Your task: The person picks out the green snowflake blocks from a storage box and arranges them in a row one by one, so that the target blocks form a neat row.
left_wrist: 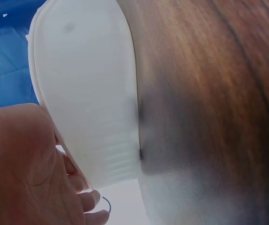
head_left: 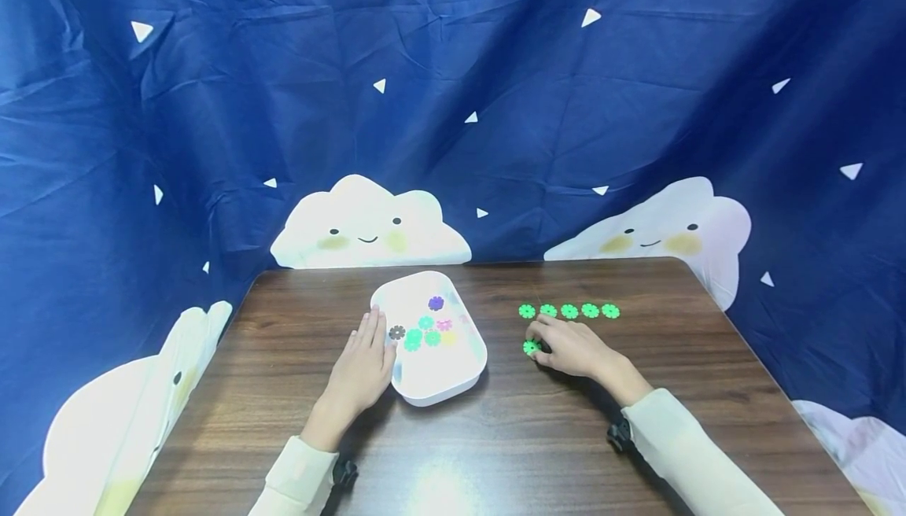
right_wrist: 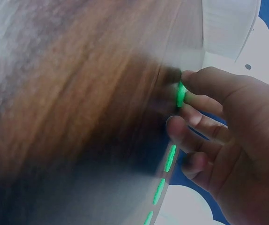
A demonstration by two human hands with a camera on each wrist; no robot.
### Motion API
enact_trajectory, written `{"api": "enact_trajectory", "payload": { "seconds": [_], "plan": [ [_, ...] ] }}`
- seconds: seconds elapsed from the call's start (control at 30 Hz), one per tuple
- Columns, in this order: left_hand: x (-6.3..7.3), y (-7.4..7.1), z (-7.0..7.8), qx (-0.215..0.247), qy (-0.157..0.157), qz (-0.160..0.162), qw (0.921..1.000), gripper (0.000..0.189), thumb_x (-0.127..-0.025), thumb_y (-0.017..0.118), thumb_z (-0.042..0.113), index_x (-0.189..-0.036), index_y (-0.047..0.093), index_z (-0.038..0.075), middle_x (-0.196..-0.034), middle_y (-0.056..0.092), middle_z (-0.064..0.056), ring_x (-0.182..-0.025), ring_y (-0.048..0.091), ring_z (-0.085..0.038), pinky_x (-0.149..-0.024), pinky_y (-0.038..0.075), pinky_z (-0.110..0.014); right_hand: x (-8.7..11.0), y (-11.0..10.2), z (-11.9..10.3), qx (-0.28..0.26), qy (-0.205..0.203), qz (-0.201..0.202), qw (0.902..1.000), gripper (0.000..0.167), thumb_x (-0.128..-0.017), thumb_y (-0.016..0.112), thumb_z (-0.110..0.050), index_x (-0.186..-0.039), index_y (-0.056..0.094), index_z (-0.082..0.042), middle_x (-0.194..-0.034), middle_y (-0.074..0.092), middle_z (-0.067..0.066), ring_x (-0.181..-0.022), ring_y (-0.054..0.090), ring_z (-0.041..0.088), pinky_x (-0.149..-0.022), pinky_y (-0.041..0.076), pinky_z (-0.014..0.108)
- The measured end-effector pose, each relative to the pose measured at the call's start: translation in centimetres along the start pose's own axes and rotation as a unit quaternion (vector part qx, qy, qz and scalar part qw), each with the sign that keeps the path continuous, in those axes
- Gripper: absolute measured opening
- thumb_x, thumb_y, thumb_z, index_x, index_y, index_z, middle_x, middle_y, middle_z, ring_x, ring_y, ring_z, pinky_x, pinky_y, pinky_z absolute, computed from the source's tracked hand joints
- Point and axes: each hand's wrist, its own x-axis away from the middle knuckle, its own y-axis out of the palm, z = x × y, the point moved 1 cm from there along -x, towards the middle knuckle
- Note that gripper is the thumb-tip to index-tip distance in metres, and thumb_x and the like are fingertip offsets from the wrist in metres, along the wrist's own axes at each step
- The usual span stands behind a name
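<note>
A white tray (head_left: 440, 395) lies left of centre in the head view. My left hand (head_left: 359, 366) rests along its left rim with the fingers straight; the left wrist view shows the hand (left_wrist: 26, 164) against the tray's side wall (left_wrist: 87, 84). To the right of the tray, my right hand (head_left: 573, 348) pinches a green flower-shaped plastic disc (head_left: 530, 348) between thumb and fingers, close over the table. In the right wrist view this disc (right_wrist: 180, 94) stands out at the fingertips. Several like green discs (head_left: 591, 310) lie in a row just beyond that hand.
Inside the tray are several green discs (head_left: 413, 340), a purple one (head_left: 436, 304), a brown one (head_left: 397, 332), a pink one (head_left: 444, 325) and a yellow one (head_left: 449, 338). A blue curtain (head_left: 495, 60) hangs behind the wooden table (head_left: 233, 422).
</note>
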Motion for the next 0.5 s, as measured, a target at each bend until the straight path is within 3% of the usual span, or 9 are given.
{"api": "enact_trajectory", "payload": {
  "seconds": [0.2,0.37,0.5],
  "plan": [
    [0.1,-0.2,0.2,0.004,0.000,0.001,1.0000,0.065,-0.114,0.037,0.029,-0.165,0.024,-0.009,-0.177,0.016,-0.024,-0.164,0.021,-0.042,-0.133,0.025,-0.059,0.1,-0.1,0.0,-0.001,0.004,-0.004,1.0000,0.024,-0.097,0.078,-0.028,-0.118,0.073,-0.018,-0.115,0.066,-0.002,-0.079,0.061,0.010,-0.064,0.053,0.035],
    [0.1,-0.2,0.1,0.002,0.002,0.004,1.0000,0.065,-0.114,0.037,0.029,-0.165,0.025,-0.010,-0.177,0.016,-0.025,-0.164,0.021,-0.042,-0.132,0.025,-0.059,0.1,-0.6,0.0,-0.002,0.009,0.003,1.0000,0.025,-0.098,0.078,-0.027,-0.120,0.073,-0.017,-0.119,0.069,-0.001,-0.093,0.071,0.018,-0.069,0.059,0.040],
    [0.1,-0.2,0.1,0.002,0.004,0.002,1.0000,0.065,-0.114,0.035,0.030,-0.165,0.024,-0.010,-0.177,0.016,-0.025,-0.165,0.019,-0.042,-0.133,0.025,-0.059,0.1,-1.3,-0.2,-0.007,0.005,0.011,0.9999,0.023,-0.098,0.077,-0.026,-0.119,0.074,-0.016,-0.117,0.070,-0.001,-0.095,0.072,0.020,-0.071,0.059,0.040]
  ]
}}
